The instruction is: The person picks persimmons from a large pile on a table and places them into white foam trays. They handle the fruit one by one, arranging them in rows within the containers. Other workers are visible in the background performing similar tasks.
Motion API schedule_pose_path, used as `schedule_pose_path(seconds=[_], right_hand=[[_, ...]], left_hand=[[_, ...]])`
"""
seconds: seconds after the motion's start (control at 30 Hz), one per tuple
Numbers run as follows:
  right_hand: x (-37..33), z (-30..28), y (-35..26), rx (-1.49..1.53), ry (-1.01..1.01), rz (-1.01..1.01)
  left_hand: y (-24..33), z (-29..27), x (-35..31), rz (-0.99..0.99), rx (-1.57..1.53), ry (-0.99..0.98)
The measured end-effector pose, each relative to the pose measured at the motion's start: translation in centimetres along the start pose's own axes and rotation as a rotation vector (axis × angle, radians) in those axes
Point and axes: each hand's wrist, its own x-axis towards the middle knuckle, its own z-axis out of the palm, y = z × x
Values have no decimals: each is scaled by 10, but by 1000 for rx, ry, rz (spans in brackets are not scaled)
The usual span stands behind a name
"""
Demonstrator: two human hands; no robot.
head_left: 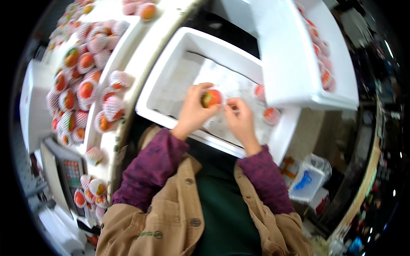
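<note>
Round red-green fruit [211,98] over white foam box [162,83]
Left hand [191,107] grasps it; right hand [241,121] pinched, contents unclear. Two red net-sleeved fruits [271,116] inside; a heap [86,88] remains left of box.

A round, orange-red fruit [213,97] is showing a dark green patch, sitting in the left grip [193,107] above a white box [161,81].

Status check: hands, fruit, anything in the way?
Left hand holding red-orange fruit. Right hand curled beside it, contents unclear. Two netted fruits at right end of white box, clear of both hands.
</note>
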Motion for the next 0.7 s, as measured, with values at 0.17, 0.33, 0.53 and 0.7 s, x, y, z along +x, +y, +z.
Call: schedule_pose_path(seconds=[0.17, 0.33, 0.53, 0.7], right_hand=[[29, -31, 17, -763, -126, 101], [36, -33, 31, -868, -163, 224], [36, -35, 56, -766, -22, 270], [31, -28, 49, -583, -21, 196]], left_hand=[[36, -47, 16, 300, 269, 140], [36, -130, 55, 435, 1007, 505], [18, -159, 55, 51, 1445, 359], [30, -73, 30, 451, 670, 154]])
